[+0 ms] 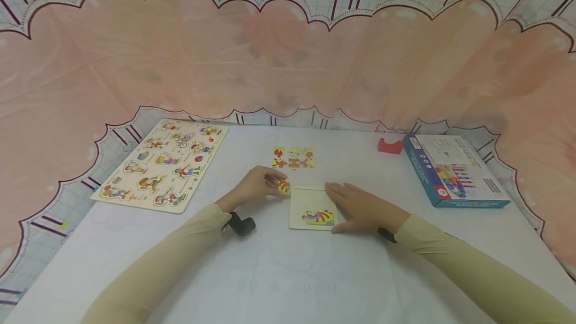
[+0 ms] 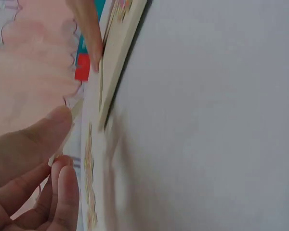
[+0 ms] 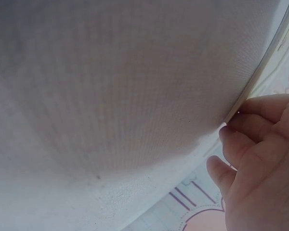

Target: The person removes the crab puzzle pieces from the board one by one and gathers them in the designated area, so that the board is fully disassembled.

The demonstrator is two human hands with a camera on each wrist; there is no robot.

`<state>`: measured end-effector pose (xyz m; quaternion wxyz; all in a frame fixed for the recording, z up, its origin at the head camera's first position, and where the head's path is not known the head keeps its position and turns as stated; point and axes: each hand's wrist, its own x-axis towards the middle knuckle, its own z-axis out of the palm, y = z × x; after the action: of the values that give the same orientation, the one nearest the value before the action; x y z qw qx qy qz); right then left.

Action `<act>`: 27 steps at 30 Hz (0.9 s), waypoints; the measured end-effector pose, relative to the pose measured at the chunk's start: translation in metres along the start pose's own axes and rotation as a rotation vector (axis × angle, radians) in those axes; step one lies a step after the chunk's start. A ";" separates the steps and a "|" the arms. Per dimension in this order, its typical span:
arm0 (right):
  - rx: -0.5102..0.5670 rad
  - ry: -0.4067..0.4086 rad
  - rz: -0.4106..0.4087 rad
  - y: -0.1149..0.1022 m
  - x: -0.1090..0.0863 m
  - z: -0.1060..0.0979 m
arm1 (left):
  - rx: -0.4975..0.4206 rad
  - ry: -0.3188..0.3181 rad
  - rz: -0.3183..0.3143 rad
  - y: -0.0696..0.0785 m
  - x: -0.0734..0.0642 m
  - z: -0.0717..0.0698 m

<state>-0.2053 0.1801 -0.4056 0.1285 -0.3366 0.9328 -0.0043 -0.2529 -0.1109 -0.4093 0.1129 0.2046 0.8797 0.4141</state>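
Thumb and fingers of my left hand (image 1: pixel 257 182) pinch a small yellow-and-red jigsaw piece (image 1: pixel 283 186), just left of a square wooden puzzle board (image 1: pixel 310 197). In the left wrist view the piece (image 2: pixel 62 144) shows edge-on, above the table. A few colourful pieces (image 1: pixel 320 217) lie in the board's lower right part. My right hand (image 1: pixel 366 207) rests along the board's right side, fingers extended, with fingertips at its edge (image 3: pixel 241 103) in the right wrist view. Beyond the board, several more jigsaw pieces (image 1: pixel 293 158) lie grouped in rows.
A large wooden picture board (image 1: pixel 157 169) with figures of children lies on the left. A red notched block (image 1: pixel 389 146) and a blue-sided box (image 1: pixel 459 171) are at the back right. Patterned cloth (image 1: pixel 288 59) hangs behind the white table (image 1: pixel 279 274).
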 end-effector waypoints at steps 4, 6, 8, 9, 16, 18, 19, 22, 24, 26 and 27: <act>-0.002 0.006 -0.003 0.000 0.000 -0.001 | 0.019 0.038 -0.041 -0.008 0.008 -0.008; -0.001 0.006 -0.002 0.000 0.000 -0.001 | 0.030 0.043 -0.063 -0.011 0.012 -0.010; 0.000 0.007 -0.004 0.000 0.000 0.000 | 0.038 0.047 -0.078 -0.013 0.014 -0.011; -0.004 0.006 -0.002 0.000 0.000 0.000 | 0.043 0.047 -0.084 -0.014 0.015 -0.012; 0.013 0.011 -0.005 0.000 0.000 0.001 | 0.073 0.026 -0.147 -0.017 0.022 -0.013; 0.014 0.013 -0.007 0.000 0.000 0.001 | 0.089 0.022 -0.159 -0.016 0.023 -0.013; 0.010 0.013 -0.007 0.000 0.000 0.001 | 0.093 0.021 -0.163 -0.016 0.023 -0.013; -0.002 0.012 -0.007 0.001 0.001 0.002 | 0.103 0.024 -0.161 -0.015 0.023 -0.013; -0.008 0.013 -0.010 0.001 0.001 0.003 | 0.109 0.033 -0.158 -0.015 0.023 -0.013; -0.020 0.011 -0.009 0.002 0.001 0.003 | 0.118 0.043 -0.158 -0.016 0.023 -0.014; -0.029 0.009 -0.007 0.002 0.001 0.004 | 0.123 0.047 -0.158 -0.016 0.023 -0.014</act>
<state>-0.2063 0.1807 -0.4096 0.1196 -0.3418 0.9321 0.0072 -0.2832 -0.1190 -0.4135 0.1116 0.1313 0.9192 0.3540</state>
